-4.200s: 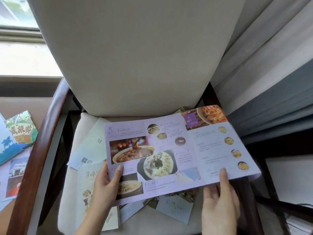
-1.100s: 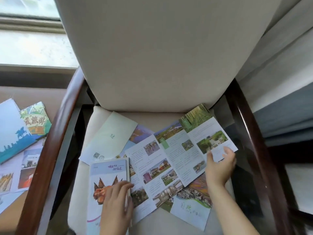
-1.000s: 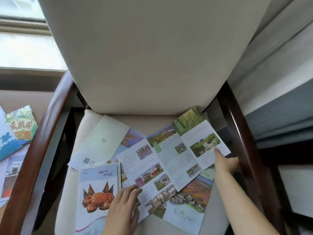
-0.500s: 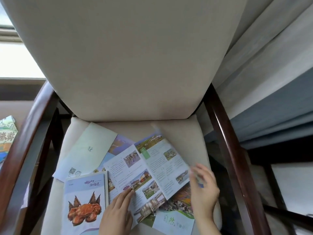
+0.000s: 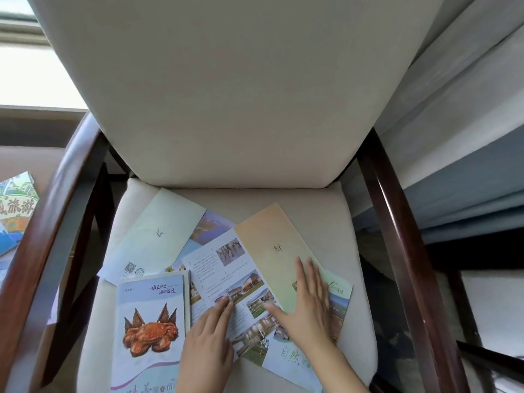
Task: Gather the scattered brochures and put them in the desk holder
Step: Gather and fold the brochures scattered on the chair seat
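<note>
Pressing flat, both open palms, left hand (image 5: 208,340) and right hand (image 5: 307,304), are laid on the folded brochure (image 5: 255,268). Bare chair seat (image 5: 326,211) is seen behind it, hemmed by wooden armrests (image 5: 397,251).

Both hands — left hand (image 5: 208,340), right hand (image 5: 307,306) — press flat on brochure (image 5: 263,251).

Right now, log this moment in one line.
fold brochure | left hand pins page | right hand flattens panel | chair seat

You have several brochures overlapping flat on the chair seat: a crab-cover brochure (image 5: 150,321) at front left; a pale green one (image 5: 158,236) behind it; a partly folded photo brochure (image 5: 246,268) showing an orange panel.
</note>
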